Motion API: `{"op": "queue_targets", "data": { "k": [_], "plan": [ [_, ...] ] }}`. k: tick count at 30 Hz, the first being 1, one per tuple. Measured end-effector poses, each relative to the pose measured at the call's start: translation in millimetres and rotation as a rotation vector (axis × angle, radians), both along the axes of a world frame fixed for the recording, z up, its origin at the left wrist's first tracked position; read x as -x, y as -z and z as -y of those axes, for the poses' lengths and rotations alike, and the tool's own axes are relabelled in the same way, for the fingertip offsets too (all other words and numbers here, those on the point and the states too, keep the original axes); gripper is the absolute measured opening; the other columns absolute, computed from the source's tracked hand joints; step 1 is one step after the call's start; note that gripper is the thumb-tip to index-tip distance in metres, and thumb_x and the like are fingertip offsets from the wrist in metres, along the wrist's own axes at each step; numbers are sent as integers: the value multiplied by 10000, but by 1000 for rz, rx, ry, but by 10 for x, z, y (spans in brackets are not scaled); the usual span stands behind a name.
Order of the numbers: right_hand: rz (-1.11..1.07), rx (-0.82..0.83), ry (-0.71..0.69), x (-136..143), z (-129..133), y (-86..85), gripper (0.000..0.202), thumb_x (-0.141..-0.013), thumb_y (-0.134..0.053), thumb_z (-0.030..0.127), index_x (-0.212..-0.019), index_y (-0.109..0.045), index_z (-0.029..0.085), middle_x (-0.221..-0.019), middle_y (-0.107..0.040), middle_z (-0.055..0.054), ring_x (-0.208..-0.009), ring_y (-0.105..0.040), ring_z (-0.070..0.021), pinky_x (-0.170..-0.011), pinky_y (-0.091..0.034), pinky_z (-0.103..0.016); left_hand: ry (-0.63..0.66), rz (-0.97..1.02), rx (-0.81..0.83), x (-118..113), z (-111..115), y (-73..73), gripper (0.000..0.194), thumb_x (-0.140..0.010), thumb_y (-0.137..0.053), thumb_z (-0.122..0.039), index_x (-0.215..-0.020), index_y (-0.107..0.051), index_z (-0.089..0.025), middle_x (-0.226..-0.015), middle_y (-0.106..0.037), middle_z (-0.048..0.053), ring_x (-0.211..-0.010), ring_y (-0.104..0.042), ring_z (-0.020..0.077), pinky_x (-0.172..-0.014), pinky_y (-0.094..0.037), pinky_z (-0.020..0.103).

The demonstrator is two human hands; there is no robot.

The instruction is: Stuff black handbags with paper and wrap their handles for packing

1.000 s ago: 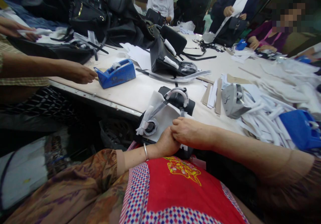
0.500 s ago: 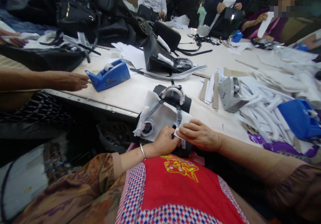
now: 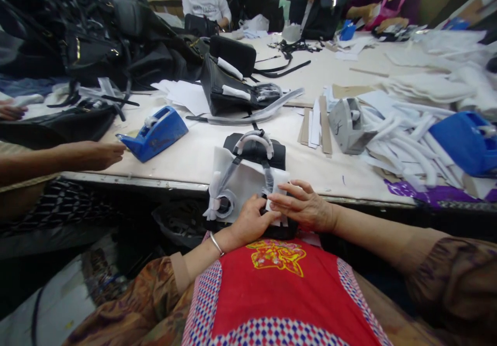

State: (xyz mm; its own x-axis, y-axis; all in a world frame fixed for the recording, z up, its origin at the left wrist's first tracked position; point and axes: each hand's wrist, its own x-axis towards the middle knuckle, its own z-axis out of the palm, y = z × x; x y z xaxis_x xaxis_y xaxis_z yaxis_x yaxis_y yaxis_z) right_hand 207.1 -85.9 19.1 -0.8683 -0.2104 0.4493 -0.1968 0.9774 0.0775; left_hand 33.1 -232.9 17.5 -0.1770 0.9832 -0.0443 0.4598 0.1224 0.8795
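A small black handbag rests against the table edge in front of me, its front covered by a white sheet. White wrapping covers its arched top handle, and clear film is around the handle's ends. At the bag's lower right, my left hand is closed on the bag, fingers curled and thumb pointing right. My right hand presses a small white wrapping piece against the right handle end, fingers together. Between the hands a dark part shows; their exact grip there is partly hidden.
A blue tape dispenser stands left, beside a co-worker's hand. Another black bag lies beyond mine. To the right are a grey dispenser, white foam strips and a second blue dispenser. Black bags are piled at back left.
My view has shifted, so the table contents appear further left. My right hand's fingers have moved slightly over the white piece and lie flatter. My left hand stays at the bag.
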Motion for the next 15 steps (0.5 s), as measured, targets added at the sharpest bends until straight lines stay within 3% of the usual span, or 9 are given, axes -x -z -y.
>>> {"op": "queue_targets", "data": {
  "k": [4,7,11,13,15],
  "plan": [
    [-36,145,58,-35,38,-28,416,-888,-566,149,-1287,-629,245,-1465,-527,-78,-1449,-303,-312,-1114,-319,-498,13,20,-15,-3,-36,15,156,-876,-621,-259,-827,-726,-154,-797,-608,27,-814,-566,177,-765,-439,295],
    [-99,397,173,-112,84,-98,432,-860,-550,93,-1261,-643,223,-1501,-452,-139,-1427,-340,-339,-1077,-390,-519,21,20,10,2,-41,20,213,-896,-593,-279,-786,-717,-146,-764,-583,30,-793,-563,180,-738,-428,297],
    [-119,772,336,-213,193,-125,341,-924,-513,104,-1223,-651,194,-1153,-664,-124,-1061,-634,-210,-897,-528,-354,7,12,36,2,-37,49,214,-890,-593,-302,-839,-729,-146,-832,-590,46,-799,-568,184,-736,-434,302],
    [-25,862,342,-236,257,-115,269,-939,-514,129,-1139,-685,188,-958,-704,-74,-873,-664,-168,-791,-538,-299,-2,-16,39,-6,-39,53,232,-895,-583,-322,-838,-722,-145,-835,-582,50,-790,-563,185,-725,-432,303],
    [9,886,353,-253,279,-127,234,-936,-519,143,-1071,-706,179,-911,-716,-62,-832,-668,-163,-765,-533,-291,-10,-48,26,-22,-46,37,243,-897,-576,-332,-832,-712,-142,-834,-579,54,-792,-561,188,-726,-431,305]
  ]
}}
